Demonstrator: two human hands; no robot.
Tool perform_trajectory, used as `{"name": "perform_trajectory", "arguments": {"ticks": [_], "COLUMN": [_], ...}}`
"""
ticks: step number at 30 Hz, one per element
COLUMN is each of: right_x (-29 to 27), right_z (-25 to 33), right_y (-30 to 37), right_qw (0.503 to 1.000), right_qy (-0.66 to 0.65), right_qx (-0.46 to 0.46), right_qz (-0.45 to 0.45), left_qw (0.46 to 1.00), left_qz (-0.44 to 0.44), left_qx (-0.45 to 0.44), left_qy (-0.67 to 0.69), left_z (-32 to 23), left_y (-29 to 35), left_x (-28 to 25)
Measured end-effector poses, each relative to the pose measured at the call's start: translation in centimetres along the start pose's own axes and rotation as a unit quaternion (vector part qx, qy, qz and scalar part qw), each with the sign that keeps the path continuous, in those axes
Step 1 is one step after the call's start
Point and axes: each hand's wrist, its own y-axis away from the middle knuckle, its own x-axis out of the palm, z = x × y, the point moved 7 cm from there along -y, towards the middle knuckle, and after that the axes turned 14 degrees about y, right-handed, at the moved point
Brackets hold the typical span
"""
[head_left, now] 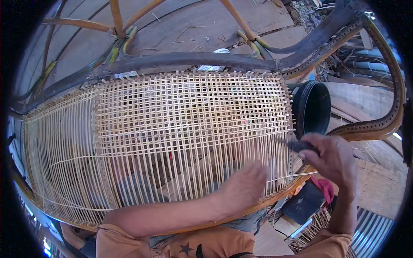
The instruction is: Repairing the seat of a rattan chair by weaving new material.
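Note:
A cane panel (193,103) in a wooden frame lies across in front of me. Its far part is an open checked weave; toward me only lengthwise strands (172,176) show. My left hand (245,182) rests low over these strands near the panel's right end, fingers bent toward the weave and blurred. My right hand (331,159) grips a dark-handled pointed tool (297,145). Its thin tip points left, over the edge of the weave, and is smeared by motion. A long loose cane strand (71,160) loops over the left section.
The curved frame arm (396,103), lined with small holes, bends round at the right. A dark bucket (316,107) stands beyond the panel's right end. Wooden legs (118,19) rise at the far side. A pink cloth (323,188) and cane scraps (307,238) lie below right.

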Motion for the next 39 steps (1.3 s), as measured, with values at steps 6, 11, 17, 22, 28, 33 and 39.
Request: {"name": "perform_trajectory", "arguments": {"ticks": [6, 11, 17, 22, 28, 33, 39], "right_x": [2.4, 1.8, 1.2, 3.2, 3.9, 1.7, 2.2], "right_z": [2.3, 3.8, 2.8, 3.5, 4.5, 3.0, 3.2], "right_y": [-1.2, 0.3, -1.5, -2.5, -2.3, -1.8, -3.2], "right_qw": [0.994, 0.985, 0.984, 0.986, 0.980, 0.985, 0.973], "right_qy": [-0.030, -0.022, -0.088, -0.039, -0.005, -0.075, -0.117], "right_qx": [-0.109, -0.155, -0.110, -0.160, -0.197, -0.129, -0.149], "right_qz": [0.000, 0.076, -0.108, -0.006, -0.012, -0.088, -0.134], "left_qw": [0.963, 0.952, 0.950, 0.947, 0.946, 0.939, 0.937], "left_qz": [-0.196, -0.187, -0.235, -0.236, -0.254, -0.280, -0.274], "left_qx": [-0.132, -0.173, -0.137, -0.165, -0.155, -0.176, -0.200], "left_qy": [-0.131, -0.167, -0.155, -0.145, -0.130, -0.096, -0.081], "left_z": [6.4, 7.1, 6.3, 6.8, 6.5, 6.8, 8.2], "left_y": [1.5, 1.6, 1.7, 1.9, 2.3, 1.9, 2.4], "left_x": [-7.4, -7.3, -7.7, -7.4, -7.2, -8.0, -7.4]}}
